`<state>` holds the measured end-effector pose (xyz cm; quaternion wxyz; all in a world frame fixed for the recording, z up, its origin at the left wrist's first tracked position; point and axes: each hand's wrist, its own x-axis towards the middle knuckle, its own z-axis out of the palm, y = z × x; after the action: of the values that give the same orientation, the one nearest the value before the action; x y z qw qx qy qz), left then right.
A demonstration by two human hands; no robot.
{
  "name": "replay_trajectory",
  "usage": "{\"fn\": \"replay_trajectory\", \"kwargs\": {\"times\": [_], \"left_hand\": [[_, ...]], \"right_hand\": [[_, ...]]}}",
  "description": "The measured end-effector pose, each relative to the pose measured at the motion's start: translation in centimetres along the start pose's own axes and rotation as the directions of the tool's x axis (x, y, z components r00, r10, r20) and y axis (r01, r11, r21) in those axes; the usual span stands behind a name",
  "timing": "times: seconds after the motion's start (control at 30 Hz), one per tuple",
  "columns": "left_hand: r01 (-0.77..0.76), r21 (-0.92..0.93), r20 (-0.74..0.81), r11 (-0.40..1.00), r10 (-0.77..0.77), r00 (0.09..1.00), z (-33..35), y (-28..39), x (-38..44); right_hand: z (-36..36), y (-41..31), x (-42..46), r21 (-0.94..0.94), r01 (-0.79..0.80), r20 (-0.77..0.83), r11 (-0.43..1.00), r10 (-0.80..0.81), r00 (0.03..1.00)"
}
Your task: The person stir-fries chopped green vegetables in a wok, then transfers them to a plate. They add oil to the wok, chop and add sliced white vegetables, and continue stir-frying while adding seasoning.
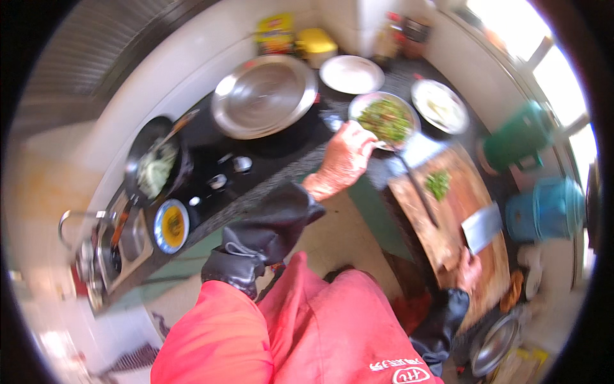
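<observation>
My left hand (346, 154) is at the near rim of a white dish (354, 110) of chopped greens (386, 120), its fingers closed on the edge; blur hides the exact grip. My right hand (467, 272) holds a cleaver by its handle, and the broad blade (482, 228) lies over the right side of a wooden cutting board (463, 211). A small heap of chopped green vegetable (437, 185) sits on the board's far part. A long dark stick (416, 187) slants from near the dish across the board's left side.
A wok (180, 163) of pale vegetable stands left, beside a plate of yellow liquid (172, 226) and a sink (134, 240). A large metal lid (266, 96) covers the stove's far part. White plates (352, 74) (439, 106) stand behind. Green (518, 137) and blue (544, 209) containers line the right wall.
</observation>
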<state>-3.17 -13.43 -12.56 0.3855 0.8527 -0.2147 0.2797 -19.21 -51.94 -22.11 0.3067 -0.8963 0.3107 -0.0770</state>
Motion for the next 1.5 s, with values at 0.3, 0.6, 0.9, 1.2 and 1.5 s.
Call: {"fn": "replay_trajectory", "kwargs": {"times": [0.3, 0.6, 0.9, 1.2, 1.5], "left_hand": [[0.349, 0.543, -0.401, 0.764, -0.129, 0.907, -35.2, -12.9, -9.7], [0.648, 0.585, -0.412, 0.487, -0.51, 0.755, -54.0, -19.3, -23.0], [0.853, 0.511, -0.147, 0.112, -0.965, 0.215, -63.8, -16.1, -35.0], [0.759, 0.615, -0.203, 0.214, -0.887, 0.415, -64.8, -15.7, -34.5], [0.719, 0.651, -0.199, 0.244, -0.859, 0.472, -65.3, -16.2, -34.7]], "right_hand": [[12.2, -23.1, -7.5, 0.625, 0.368, 0.099, 0.688, -0.538, 0.837], [25.9, -54.1, -24.0, 0.339, 0.939, 0.086, 0.06, -0.996, 0.032], [29.2, -61.5, -26.8, 0.201, 0.978, 0.526, -0.047, -0.838, -0.148], [23.5, -64.1, -33.6, 0.434, 0.895, 0.667, 0.105, -0.705, -0.24], [23.9, -63.0, -37.1, 0.534, 0.843, 0.556, -0.071, -0.721, -0.413]]}}
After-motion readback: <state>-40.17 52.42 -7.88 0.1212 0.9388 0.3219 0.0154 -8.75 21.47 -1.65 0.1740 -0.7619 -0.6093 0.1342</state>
